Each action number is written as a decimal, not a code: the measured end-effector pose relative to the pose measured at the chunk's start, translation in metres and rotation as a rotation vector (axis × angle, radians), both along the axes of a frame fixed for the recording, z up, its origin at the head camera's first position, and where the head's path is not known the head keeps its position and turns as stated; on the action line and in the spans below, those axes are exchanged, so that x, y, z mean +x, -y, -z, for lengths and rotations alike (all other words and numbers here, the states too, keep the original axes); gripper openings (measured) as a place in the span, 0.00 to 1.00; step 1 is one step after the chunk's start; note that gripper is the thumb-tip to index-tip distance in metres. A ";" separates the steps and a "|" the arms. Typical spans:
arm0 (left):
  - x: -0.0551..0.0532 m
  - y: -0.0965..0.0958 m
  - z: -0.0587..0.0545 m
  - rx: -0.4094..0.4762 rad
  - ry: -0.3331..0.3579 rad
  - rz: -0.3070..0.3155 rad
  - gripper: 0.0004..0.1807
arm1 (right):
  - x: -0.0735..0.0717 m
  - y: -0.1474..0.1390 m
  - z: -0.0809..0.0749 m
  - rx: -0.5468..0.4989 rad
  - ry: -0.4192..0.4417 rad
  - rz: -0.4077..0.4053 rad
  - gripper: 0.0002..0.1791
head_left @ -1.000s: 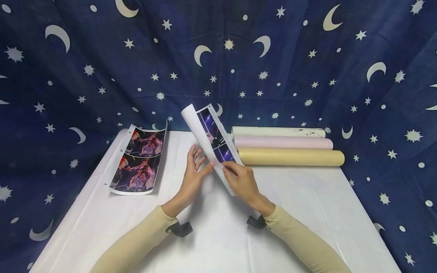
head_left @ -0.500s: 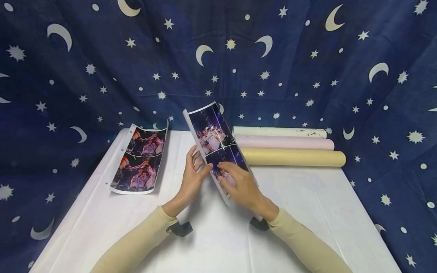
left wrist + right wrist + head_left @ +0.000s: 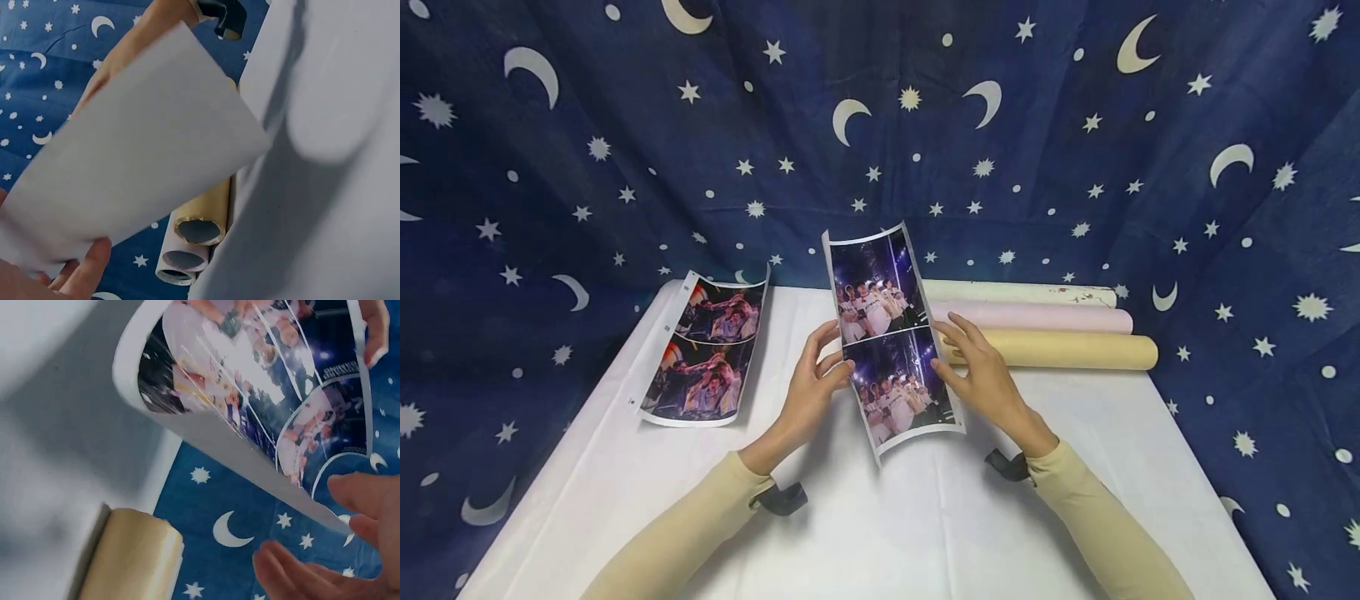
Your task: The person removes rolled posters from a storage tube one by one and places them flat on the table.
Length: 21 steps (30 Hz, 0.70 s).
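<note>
A glossy photo sheet (image 3: 887, 329), printed with two group pictures on a dark purple ground, is held tilted above the table, its long sides curling. My left hand (image 3: 816, 379) pinches its left edge, thumb in front and fingers behind. The sheet's plain white back (image 3: 137, 137) fills much of the left wrist view. My right hand (image 3: 985, 375) is at the right edge with its fingers spread, thumb tip right at the border. In the right wrist view, the right hand's loose fingers (image 3: 281, 569) lie beside the sheet's edge. A second photo sheet (image 3: 707, 354) lies at left, its edges curled up.
Three rolls lie side by side at the back right: a yellow roll (image 3: 1060, 348), a pink roll (image 3: 1037, 317) and a cream roll (image 3: 1000, 292) with a floral pattern. A dark blue moon-and-star curtain (image 3: 880, 167) hangs behind the white-covered table (image 3: 910, 533).
The curled photo sheet has been unrolled, so both pictures now show, and it has turned more upright. My right hand has moved right, off its face to its edge; the left still grips.
</note>
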<state>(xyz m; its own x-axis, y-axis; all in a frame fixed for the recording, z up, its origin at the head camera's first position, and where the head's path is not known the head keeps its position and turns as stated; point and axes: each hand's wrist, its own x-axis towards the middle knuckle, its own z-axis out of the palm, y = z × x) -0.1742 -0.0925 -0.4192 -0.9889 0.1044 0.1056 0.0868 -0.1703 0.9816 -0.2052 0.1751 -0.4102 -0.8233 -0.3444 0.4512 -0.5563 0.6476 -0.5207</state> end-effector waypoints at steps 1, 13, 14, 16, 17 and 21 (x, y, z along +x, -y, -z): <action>0.000 0.001 0.001 -0.002 -0.002 0.007 0.36 | 0.000 -0.002 0.002 -0.022 0.033 -0.017 0.32; -0.004 0.016 -0.001 -0.071 -0.054 0.033 0.34 | 0.001 -0.011 0.004 -0.044 0.136 -0.068 0.39; -0.005 0.017 -0.001 -0.087 -0.074 0.029 0.35 | 0.001 -0.011 0.004 -0.041 0.159 -0.069 0.40; -0.007 0.020 -0.001 -0.137 -0.128 0.024 0.39 | 0.002 -0.012 0.004 -0.050 0.215 -0.072 0.43; -0.007 0.021 -0.001 -0.166 -0.156 0.025 0.40 | 0.003 -0.013 0.004 -0.057 0.243 -0.073 0.43; -0.007 0.027 -0.002 -0.272 -0.247 0.067 0.39 | 0.004 -0.015 0.004 -0.121 0.339 -0.079 0.47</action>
<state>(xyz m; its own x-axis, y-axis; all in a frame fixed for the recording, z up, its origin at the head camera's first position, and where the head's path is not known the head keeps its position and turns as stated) -0.1816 -0.1198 -0.4169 -0.9272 0.2251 0.2993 0.3239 0.0808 0.9426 -0.2010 0.1900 -0.4144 -0.9062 -0.3733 0.1985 -0.3845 0.5322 -0.7543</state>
